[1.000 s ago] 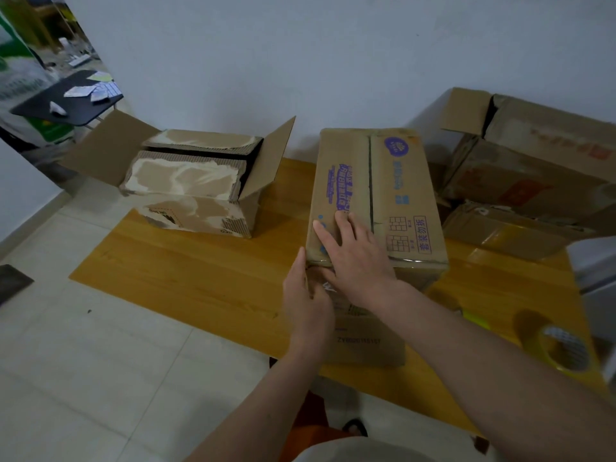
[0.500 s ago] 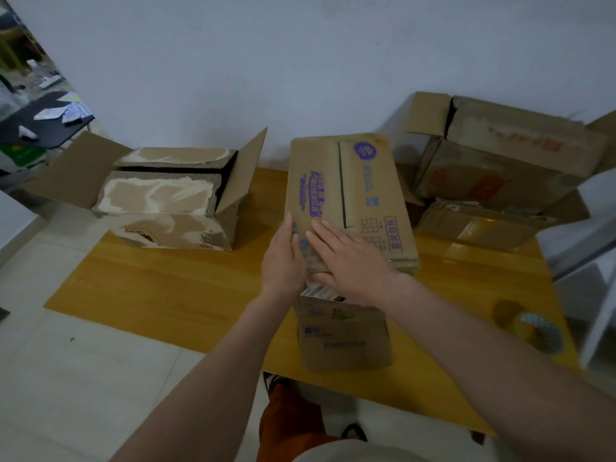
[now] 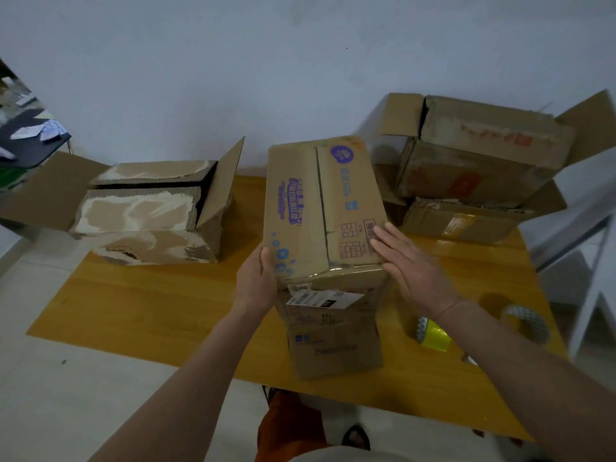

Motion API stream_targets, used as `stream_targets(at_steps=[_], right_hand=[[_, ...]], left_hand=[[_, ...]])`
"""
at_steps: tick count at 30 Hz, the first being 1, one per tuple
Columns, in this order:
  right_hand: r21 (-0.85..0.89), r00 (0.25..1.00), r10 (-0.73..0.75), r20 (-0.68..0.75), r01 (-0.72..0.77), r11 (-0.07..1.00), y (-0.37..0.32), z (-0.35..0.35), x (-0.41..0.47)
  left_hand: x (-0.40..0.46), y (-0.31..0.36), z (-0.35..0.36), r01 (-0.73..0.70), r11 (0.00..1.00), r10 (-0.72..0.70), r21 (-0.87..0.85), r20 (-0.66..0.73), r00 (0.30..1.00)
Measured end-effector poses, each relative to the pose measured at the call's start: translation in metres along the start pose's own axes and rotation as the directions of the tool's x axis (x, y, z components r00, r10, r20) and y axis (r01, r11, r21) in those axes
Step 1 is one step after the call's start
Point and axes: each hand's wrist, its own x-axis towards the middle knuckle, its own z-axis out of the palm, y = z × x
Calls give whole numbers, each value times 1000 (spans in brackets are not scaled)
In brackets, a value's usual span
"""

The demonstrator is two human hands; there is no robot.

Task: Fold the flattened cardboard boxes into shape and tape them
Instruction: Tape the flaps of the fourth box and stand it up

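Observation:
A brown cardboard box with purple print (image 3: 320,208) stands folded up on the wooden table (image 3: 160,301), its top flaps closed along a centre seam. My left hand (image 3: 258,281) grips its near left corner, thumb on top. My right hand (image 3: 410,265) lies flat and open against the near right edge of the top, fingers spread. A yellow tape roll (image 3: 433,333) lies just right of the box. A second tape roll (image 3: 526,323) sits further right near the table's edge.
An open box with torn flaps (image 3: 146,215) lies on the table's left. Several boxes (image 3: 476,168) are stacked at the back right against the wall. A white frame (image 3: 593,261) stands to the right. A dark side table (image 3: 26,141) is far left.
My hands have spread apart: the left slid to the box's near left corner, the right to the near right edge. The yellow tape roll has come into sight.

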Motion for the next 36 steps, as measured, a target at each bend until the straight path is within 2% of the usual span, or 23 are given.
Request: stream_targets(at_steps=[2,3,5,7,9,10,12,13,14,16,18,20,21,23,26,28,30,33,35,36], right_hand=[[42,992,117,-54,-115,992,-14,-4,8],[-10,988,148,-52,-149,989,-27,-7,18],[-154,979,190,70,-177,972,-57,-7,42],[-261,946,250,204,-193,946,-78,5,56],[-328,918,315,241,-229,917,-76,11,59],[-353,909,349,227,-258,900,-71,9,58],[-343,889,427,167,-354,870,-55,6,52],[-246,874,471,122,-433,867,-49,6,48],[-70,862,503,67,-499,864,-45,6,45],[318,834,551,-26,-515,796,-39,13,37],[659,773,633,30,-491,569,-34,21,34],[844,738,664,122,-429,322,-30,25,32],[869,727,668,160,-425,254,-30,24,32],[862,727,639,251,-468,194,-31,20,30],[825,699,561,443,-563,51,-31,14,26],[809,688,517,509,-588,-12,-30,13,25],[802,668,514,538,-593,-68,-27,18,20],[712,515,597,615,-688,-140,-19,31,12],[639,434,637,637,-760,-121,-15,43,4],[601,402,641,654,-790,-118,-13,50,1]], left_hand=[[6,13,-4,-8,923,20,384,-27,999],[9,21,-2,-57,879,81,473,-31,996],[11,38,10,-202,786,186,585,87,979],[10,43,26,-302,659,198,689,228,953],[12,37,27,-288,614,153,735,248,957],[15,32,24,-255,622,126,740,228,966],[19,25,17,-194,677,93,710,179,980],[20,23,15,-168,725,80,668,161,984],[19,22,13,-148,788,74,597,146,986],[18,22,12,-117,901,90,419,85,992],[17,21,10,-51,974,47,223,26,999],[19,14,9,56,998,-56,-30,16,998],[20,11,8,103,982,-98,-159,36,994],[22,5,8,139,933,-123,-332,70,990],[23,4,7,130,898,-108,-421,75,991],[22,4,3,133,891,-113,-434,72,991],[21,-1,-5,143,908,-127,-394,65,990],[20,-15,-21,176,939,-184,-295,1,983],[21,-22,-36,141,990,-141,-8,-121,983],[21,-21,-43,108,980,-78,166,-182,980]])
